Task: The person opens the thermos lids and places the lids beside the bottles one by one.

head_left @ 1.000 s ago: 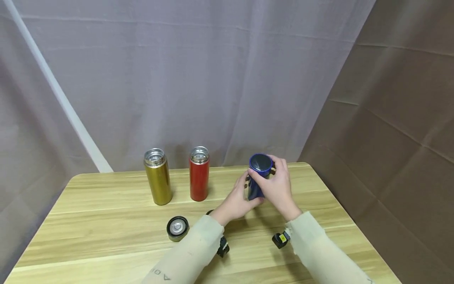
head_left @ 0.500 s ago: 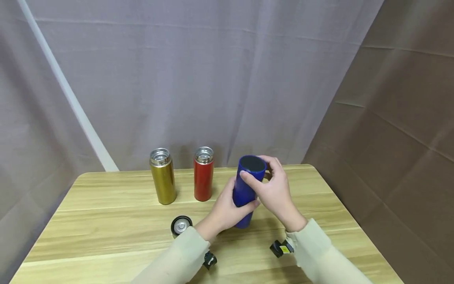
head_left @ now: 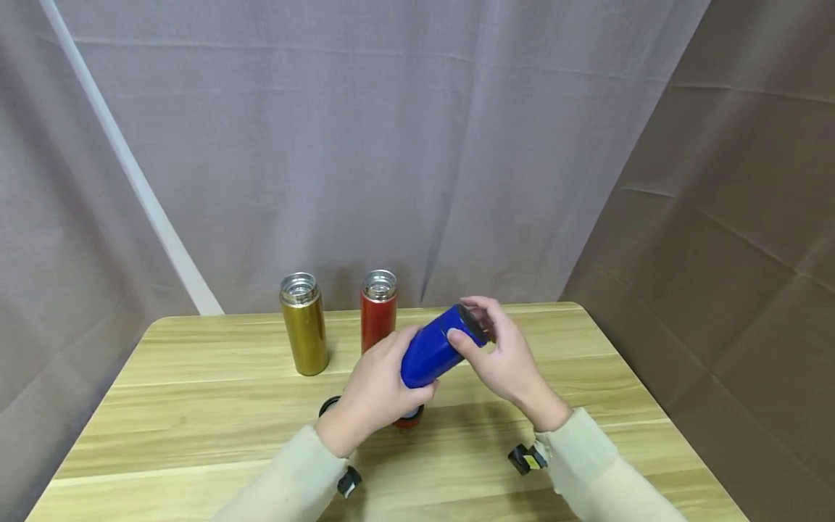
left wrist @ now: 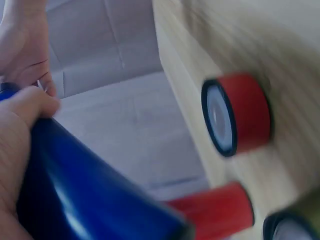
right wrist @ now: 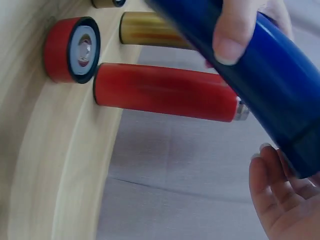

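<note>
My left hand point(head_left: 375, 388) grips a blue thermos bottle point(head_left: 427, 355) round its body and holds it tilted above the table, its dark-topped end pointing up to the right. A seam shows near that end in the right wrist view, where the lid point(right wrist: 304, 150) meets the body. Beside the lid is my right hand point(head_left: 505, 355), fingers spread loosely and thumb overlapping it in the head view; whether they touch it is unclear. Behind my left hand stands a red bottle point(head_left: 378, 315) without a lid. Farther left is a lidless gold bottle point(head_left: 304, 333).
On the wooden table point(head_left: 196, 406) a red lid point(right wrist: 60, 50) lies with its inner side up, mostly hidden by my left hand in the head view. A dark-rimmed lid point(head_left: 328, 403) is partly covered too. Grey curtains point(head_left: 339, 145) close off the back.
The blue bottle has come toward me and left, tipping from upright to strongly slanted. My left hand has moved left with it. My right hand's fingers have loosened at the lid end.
</note>
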The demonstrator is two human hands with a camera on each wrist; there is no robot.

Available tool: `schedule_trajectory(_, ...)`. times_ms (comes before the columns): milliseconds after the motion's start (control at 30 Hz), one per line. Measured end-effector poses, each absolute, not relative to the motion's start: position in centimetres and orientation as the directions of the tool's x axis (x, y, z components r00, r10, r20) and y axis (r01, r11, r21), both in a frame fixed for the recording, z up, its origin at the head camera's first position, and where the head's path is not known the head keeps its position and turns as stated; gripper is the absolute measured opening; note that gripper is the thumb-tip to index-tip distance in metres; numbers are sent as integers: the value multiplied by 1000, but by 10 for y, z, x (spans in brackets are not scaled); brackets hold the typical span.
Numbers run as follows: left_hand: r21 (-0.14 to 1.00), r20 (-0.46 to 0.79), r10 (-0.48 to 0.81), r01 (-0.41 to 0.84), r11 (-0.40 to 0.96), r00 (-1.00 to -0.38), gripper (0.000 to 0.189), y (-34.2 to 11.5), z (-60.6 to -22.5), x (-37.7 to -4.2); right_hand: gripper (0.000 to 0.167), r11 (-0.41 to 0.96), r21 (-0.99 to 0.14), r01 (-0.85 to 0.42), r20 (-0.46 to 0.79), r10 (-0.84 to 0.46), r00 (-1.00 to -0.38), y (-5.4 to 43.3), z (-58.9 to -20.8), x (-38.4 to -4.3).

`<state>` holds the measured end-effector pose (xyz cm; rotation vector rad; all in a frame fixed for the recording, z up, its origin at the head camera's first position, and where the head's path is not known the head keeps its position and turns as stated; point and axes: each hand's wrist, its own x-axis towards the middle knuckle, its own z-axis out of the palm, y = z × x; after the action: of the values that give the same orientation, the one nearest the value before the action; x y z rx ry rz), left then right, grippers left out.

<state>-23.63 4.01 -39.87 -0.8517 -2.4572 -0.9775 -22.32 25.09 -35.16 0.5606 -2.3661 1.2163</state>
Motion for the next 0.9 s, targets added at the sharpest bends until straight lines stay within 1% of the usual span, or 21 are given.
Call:
schedule_trajectory(67,347,560,420,662,664,-715,76,36,-397,-235,43,569,-653,-500,506,-164,-847,252,-354,-224)
schedule_trajectory(133,234,578,442,658,715,-686,79,34,-397,-234,39,590,-658,-467,473,-159,-867,251,-356,-224)
schedule_trajectory(167,200,581,450,655,729,-678,82,33,-396,-233,38,591,-670,-450,456,-151,-877,250,-357,-224)
schedule_trajectory(233,170,574,463,651,740,-676,84,33,-395,-232,35,577,-697,-425,433,-134,-892,249,-358,-223)
schedule_trajectory(300,183,560,467,652,736,-684,83,33,-395,-230,32,554,-722,-414,423,-120,-898,247,-358,-222)
schedule_trajectory(433,242,538,484,676,697,-691,74,34,-395,-228,28,510,-747,-426,437,-106,-893,243,-355,-216)
schedule_trajectory(600,265,546,510,715,647,-664,70,35,-393,-226,26,488,-744,-456,474,-95,-875,240,-351,-207)
schedule_trajectory(900,290,527,546,742,605,-651,65,33,-390,-225,24,499,-711,-495,514,-112,-851,242,-352,-204)
